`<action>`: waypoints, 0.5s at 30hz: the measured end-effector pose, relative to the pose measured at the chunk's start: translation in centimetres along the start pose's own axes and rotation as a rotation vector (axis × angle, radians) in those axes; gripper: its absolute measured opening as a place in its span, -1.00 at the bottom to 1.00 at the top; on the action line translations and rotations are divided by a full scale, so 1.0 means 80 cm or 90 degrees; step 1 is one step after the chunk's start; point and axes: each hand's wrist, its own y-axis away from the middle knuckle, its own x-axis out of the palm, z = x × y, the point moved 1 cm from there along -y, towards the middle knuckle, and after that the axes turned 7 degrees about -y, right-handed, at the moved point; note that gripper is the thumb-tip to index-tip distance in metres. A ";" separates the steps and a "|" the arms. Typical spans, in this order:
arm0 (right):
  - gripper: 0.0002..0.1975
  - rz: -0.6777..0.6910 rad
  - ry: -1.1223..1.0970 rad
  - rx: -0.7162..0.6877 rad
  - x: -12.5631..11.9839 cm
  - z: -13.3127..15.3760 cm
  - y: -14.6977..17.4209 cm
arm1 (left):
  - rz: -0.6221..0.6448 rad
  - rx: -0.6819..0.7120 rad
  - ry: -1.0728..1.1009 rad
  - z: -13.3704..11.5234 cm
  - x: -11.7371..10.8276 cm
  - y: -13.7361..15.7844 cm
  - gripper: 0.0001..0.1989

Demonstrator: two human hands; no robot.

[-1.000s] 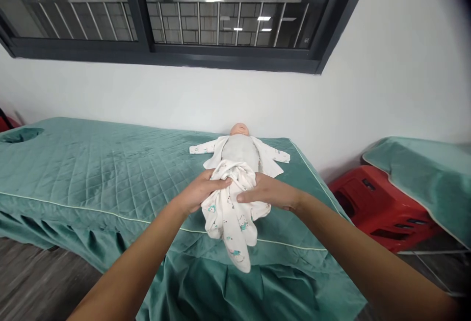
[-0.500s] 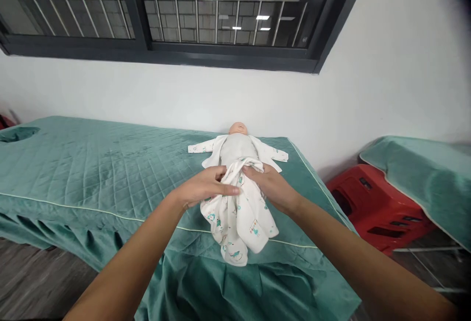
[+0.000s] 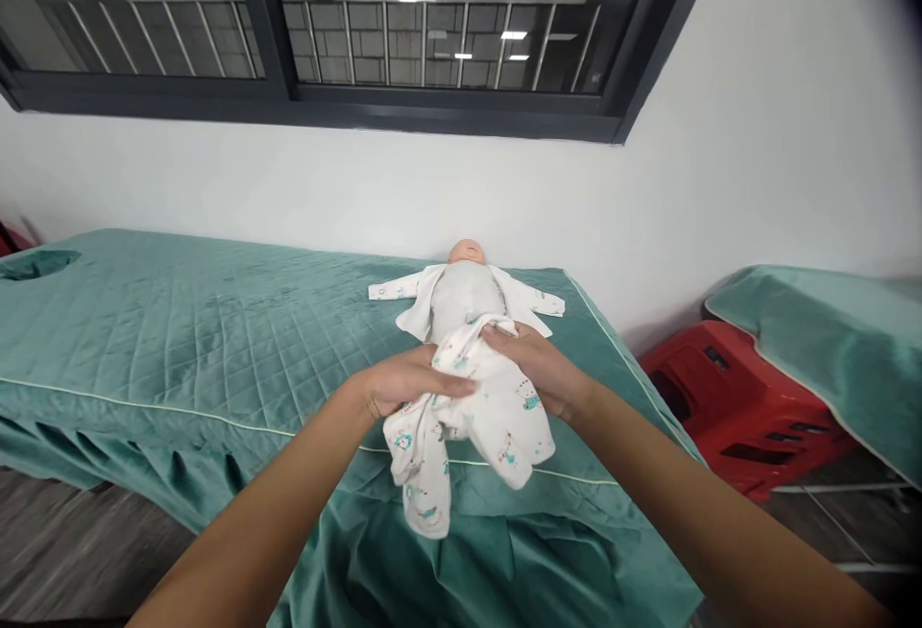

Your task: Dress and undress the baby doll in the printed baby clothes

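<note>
White baby pants [image 3: 497, 407] with small green prints hang bunched between my hands over the front edge of the bed. My left hand [image 3: 403, 380] pinches the cloth from the left, thumb on top. My right hand [image 3: 533, 359] grips the upper right part, its thumb at the gathered edge. Just beyond them a baby doll [image 3: 467, 252] lies on its back, head toward the wall. Its grey-white torso shows between the open halves of a white jacket [image 3: 504, 287], whose printed sleeves spread to both sides. The cloth and my hands hide the doll's lower body.
A green quilted bed cover [image 3: 216, 321] spans the bed, with a face hole [image 3: 36, 264] at the far left. Red plastic stools [image 3: 741, 407] stand at the right beside another green-covered surface [image 3: 828, 340]. A barred window [image 3: 447, 23] is set in the white wall.
My left hand has moved slightly down and closed further over the cloth. The pants have spread and turned, one part swinging left and lower. The doll and jacket stay put.
</note>
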 end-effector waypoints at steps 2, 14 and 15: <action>-0.50 0.002 -0.004 0.016 -0.007 -0.004 0.000 | -0.066 0.068 0.094 0.003 -0.001 -0.006 -0.41; -0.52 -0.023 0.007 -0.011 -0.042 -0.017 -0.001 | -0.115 -0.017 0.017 0.030 0.024 -0.029 -0.45; -0.52 -0.028 0.001 -0.022 -0.046 -0.015 -0.002 | -0.099 -0.023 -0.002 0.030 0.023 -0.032 -0.44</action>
